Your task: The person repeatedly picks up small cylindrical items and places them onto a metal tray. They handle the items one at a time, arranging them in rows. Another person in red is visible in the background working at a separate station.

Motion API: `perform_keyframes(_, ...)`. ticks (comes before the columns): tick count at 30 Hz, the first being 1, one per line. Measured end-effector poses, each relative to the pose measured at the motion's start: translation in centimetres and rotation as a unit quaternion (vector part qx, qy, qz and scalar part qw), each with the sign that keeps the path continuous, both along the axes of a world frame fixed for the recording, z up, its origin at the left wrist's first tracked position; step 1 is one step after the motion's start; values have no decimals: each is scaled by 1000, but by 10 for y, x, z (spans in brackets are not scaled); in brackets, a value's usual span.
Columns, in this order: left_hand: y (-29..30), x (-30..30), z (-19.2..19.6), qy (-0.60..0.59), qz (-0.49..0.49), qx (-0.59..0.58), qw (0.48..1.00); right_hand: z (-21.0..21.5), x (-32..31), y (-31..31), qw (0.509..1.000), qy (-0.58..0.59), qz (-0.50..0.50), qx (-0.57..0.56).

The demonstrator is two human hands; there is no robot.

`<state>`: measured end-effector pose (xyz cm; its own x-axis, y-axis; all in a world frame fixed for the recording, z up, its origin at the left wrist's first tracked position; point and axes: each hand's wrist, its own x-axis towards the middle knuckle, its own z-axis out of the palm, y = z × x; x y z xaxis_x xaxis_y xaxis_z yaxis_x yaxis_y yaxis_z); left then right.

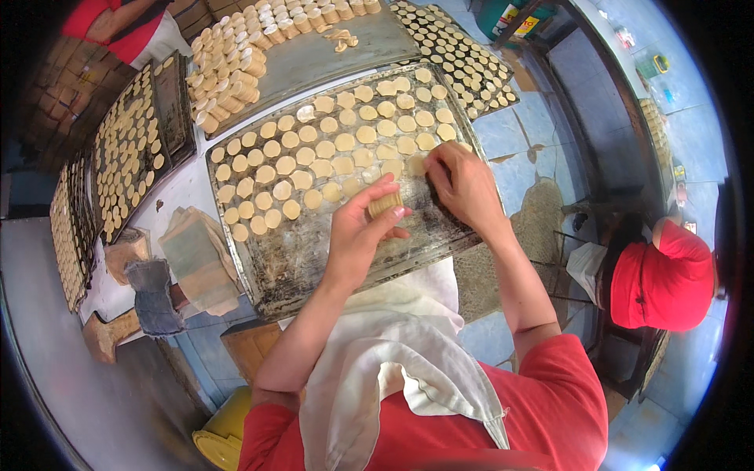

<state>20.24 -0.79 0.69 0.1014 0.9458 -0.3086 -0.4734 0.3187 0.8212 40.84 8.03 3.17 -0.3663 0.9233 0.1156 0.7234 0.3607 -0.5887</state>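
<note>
Fingers of the left hand (pixel 353 231) curl around a short stack of dough discs (pixel 385 206), thumb on the near side, stack held above the near part of the large baking tray (pixel 275 267). Fingers of the right hand (pixel 469 188) bunched, tips low over the tray's right side, next to the near edge of the laid discs; cannot tell whether they pinch a disc.

Containers: large tray holds rows of flat, pale round discs, single layer, over its far and middle parts; near strip is bare, dark and worn. Farther off, a grey metal tray (pixel 330 67) carries many discs piled in leaning stacks along its left and far sides, plus a few loose dough scraps (pixel 342 39). Far right: dark tray with scattered discs (pixel 458 59). Left: another dark tray with discs (pixel 126 157), beside the white bench (pixel 179 184). Folded cloths (pixel 196 263) lie left of the large tray.

Visibility: right hand covers part of the tray's right side. Inner face of the held stack hidden by the fingers; disc count not readable. Yellow pail (pixel 224 432), near left, partly behind the person's arm, contents not made out. Green bucket (pixel 510 20) cut off at the far edge. Co-worker in red (pixel 664 275) at right, bent by the lens; another red sleeve (pixel 90 27), far left, cropped.
</note>
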Motion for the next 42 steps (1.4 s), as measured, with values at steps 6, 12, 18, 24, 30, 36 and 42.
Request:
perform_keyframes(6, -8, 6, -2, -11, 41, 19, 999, 8, 2, -22, 958, 190, 113, -182)
perform_keyframes(12, -27, -20, -1, -3, 51, 48, 998, 14, -31, -35, 974, 155, 28, -166)
perform_keyframes(18, -60, -61, 7, 1, 71, 29, 997, 24, -69, -41, 941, 174, 78, -279)
perform_keyframes(24, -121, -115, 16, -11, 201, 46, 979, -6, -130, -49, 967, 117, 149, -168)
perform_keyframes(30, -169, -161, 11, 133, 308, -19, 942, -12, -219, -90, 936, 148, 271, -168)
perform_keyframes(36, -167, -157, 5, 93, 316, -1, 944, -5, -233, -94, 962, 27, 224, -156)
perform_keyframes(42, -151, -149, 4, 95, 289, -2, 953, -8, -210, -89, 963, 90, 240, -86)
